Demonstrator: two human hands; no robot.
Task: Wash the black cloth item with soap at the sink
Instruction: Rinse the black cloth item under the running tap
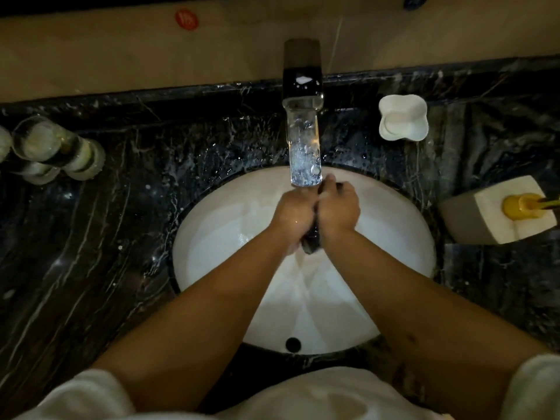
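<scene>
Both my hands are pressed together over the white oval sink (212,237), just below the tip of the glass faucet spout (304,147). My left hand (292,216) and my right hand (339,209) squeeze the black cloth item (312,242) between them. Only a dark wet end of the cloth shows, hanging below my palms; the remainder is hidden inside my grip. A white soap bar lies in a white lobed dish (403,121) on the counter, right of the faucet.
The black marble counter (106,237) around the basin is splashed with water. Several glasses (51,150) stand at the far left. A white square dispenser with a gold pump (500,210) sits at the right edge. The drain overflow hole (293,344) is at the basin's near side.
</scene>
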